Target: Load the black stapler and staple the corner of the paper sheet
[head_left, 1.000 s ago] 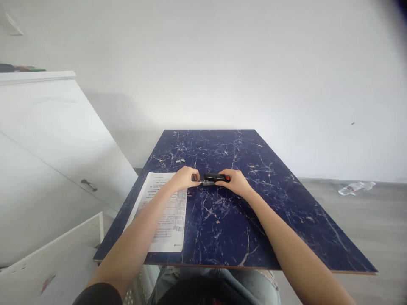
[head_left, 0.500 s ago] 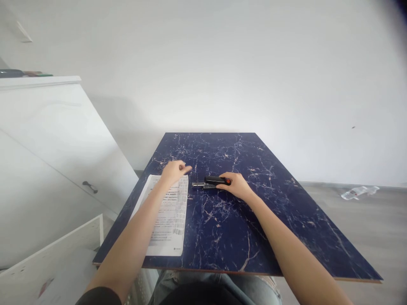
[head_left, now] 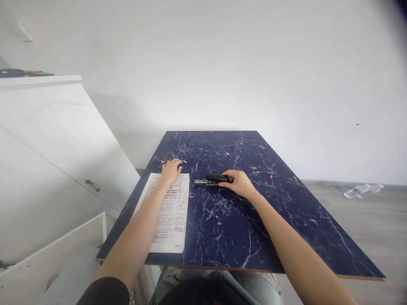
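Note:
A black stapler [head_left: 212,179] with a red end lies on the dark blue marbled table [head_left: 270,212], its metal staple tray sticking out to the left. My right hand [head_left: 240,183] is closed around its right end. My left hand [head_left: 171,170] rests beyond the top edge of a printed paper sheet [head_left: 168,210], fingers curled onto small pale pieces [head_left: 183,161] on the table; whether it grips them is hidden.
A white cabinet [head_left: 47,148] with a dark handle stands at the left, and a white board [head_left: 54,262] leans below it. A clear plastic bottle [head_left: 358,190] lies on the grey floor at the right. A white wall is behind the table.
My left hand left the stapler's left end and moved up-left to the small pieces beyond the paper. My right hand stayed on the stapler.

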Tool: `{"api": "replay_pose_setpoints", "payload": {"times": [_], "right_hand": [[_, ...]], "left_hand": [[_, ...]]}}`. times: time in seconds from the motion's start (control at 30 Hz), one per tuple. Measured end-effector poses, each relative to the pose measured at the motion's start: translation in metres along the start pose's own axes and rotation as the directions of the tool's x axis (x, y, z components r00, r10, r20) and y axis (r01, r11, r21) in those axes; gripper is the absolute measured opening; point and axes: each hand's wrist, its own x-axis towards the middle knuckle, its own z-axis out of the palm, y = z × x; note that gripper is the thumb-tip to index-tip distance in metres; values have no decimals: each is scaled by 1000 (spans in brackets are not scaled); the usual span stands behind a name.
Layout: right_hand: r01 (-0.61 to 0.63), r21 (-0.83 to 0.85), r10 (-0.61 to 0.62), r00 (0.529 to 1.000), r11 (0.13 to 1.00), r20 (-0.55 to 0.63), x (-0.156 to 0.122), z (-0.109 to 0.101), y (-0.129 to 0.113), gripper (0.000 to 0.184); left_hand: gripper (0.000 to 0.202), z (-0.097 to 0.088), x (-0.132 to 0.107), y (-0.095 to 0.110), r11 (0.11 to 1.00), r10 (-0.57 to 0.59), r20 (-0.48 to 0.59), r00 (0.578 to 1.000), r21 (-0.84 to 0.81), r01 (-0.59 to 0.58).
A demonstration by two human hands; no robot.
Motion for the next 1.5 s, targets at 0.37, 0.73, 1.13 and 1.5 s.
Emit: {"api": "replay_pose_setpoints", "payload": {"times": [0.37, 0.73, 1.13, 1.5], "right_hand": [[-36, -51, 37, 999, 998, 27, 0, -6, 4, 27], [-9, -85, 13, 999, 996, 37, 0, -9, 9, 30], [-23, -28, 24, 999, 999, 34, 0, -9, 10, 26], [-24, -29, 25, 999, 999, 29, 0, -8, 11, 25]], "left_hand": [[20, 1, 3, 0, 999, -3, -66, 998, -38, 0], [25, -3, 3, 4, 968, 27, -188, 982, -241, -73], [27, -24, -18, 66, -26, 10, 387, 922, -922, 387], [16, -28, -22, 72, -167, 69, 510, 857, -841, 514]]}}
